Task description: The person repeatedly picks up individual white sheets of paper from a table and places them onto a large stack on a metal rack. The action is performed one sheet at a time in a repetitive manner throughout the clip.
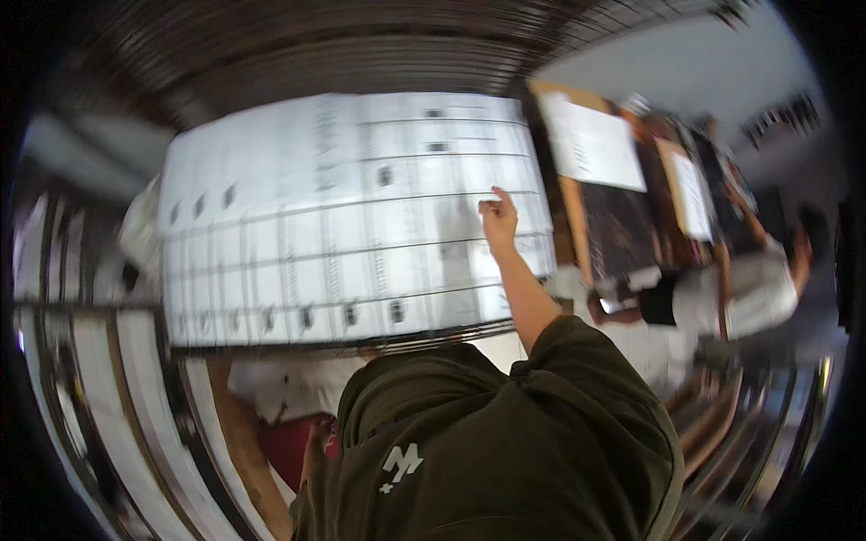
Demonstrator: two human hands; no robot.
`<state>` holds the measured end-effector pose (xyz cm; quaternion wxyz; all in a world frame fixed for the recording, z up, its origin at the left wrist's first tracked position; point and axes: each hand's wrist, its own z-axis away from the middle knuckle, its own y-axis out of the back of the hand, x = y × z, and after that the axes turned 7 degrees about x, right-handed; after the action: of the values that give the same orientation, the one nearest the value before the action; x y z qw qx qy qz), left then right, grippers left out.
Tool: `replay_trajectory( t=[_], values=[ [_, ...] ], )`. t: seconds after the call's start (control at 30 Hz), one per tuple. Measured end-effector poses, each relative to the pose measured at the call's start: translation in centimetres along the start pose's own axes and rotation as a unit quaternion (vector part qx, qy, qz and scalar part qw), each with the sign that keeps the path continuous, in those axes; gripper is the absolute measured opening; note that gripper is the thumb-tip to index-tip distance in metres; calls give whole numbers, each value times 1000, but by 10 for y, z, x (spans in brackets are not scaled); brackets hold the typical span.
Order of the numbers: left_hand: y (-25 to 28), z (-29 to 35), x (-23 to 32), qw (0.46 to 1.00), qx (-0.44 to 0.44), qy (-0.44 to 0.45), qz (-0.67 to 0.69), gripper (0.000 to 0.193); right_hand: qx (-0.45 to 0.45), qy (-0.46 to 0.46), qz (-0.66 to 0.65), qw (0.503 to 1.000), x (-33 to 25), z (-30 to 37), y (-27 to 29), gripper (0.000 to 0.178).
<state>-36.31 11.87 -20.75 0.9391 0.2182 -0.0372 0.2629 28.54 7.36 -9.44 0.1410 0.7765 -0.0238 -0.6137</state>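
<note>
Right hand [499, 221]: index finger stuck out, other fingers curled in, nothing visible in it. Blur hides the thumb, so can't tell if it pinches anything. Left hand [315, 444] looks to be low by the shirt [505, 433], partly hidden; grip can't be told.

White boxes [262, 234] are packed in rows directly in front, dark lines running across. Right arm is stretched over their right side; contact vs. hovering not clear. My read: step in hand is pointing at or checking the boxes, no lift under way. Lifting one would call for both hands, fingers spread, on its edges.

Around: brown carton [615, 225] with a white sheet [595, 144] just right of the boxes, limits elbow room. Co-worker [735, 293] farther right. Dark bars [343, 45] beyond the boxes, rack [135, 397] at left. Tight on both sides.
</note>
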Motion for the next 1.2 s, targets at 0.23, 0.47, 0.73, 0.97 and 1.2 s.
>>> replay_trajectory(
  t=[0.23, 0.47, 0.73, 0.97, 1.2],
  values=[
    [-10, -53, 148, 952, -95, -195, -217, 44, 312, -154, 199, 916, 37, 25, 229, 33],
    [-75, -35, 213, 908, -128, -233, -323, 48, 360, -225, 259, 867, 112, 65, 307, 33],
    [-105, -10, 220, 935, -80, -186, -292, 51, 386, -128, 183, 895, 107, -14, 325, 29],
    [-125, 23, 185, 911, -58, -327, -243, 52, 358, -170, -169, 902, 155, -106, 331, 46],
    [-122, 68, 113, 956, 7, -222, -190, 51, 278, -245, -335, 866, 72, -151, 340, 108]
  ],
)
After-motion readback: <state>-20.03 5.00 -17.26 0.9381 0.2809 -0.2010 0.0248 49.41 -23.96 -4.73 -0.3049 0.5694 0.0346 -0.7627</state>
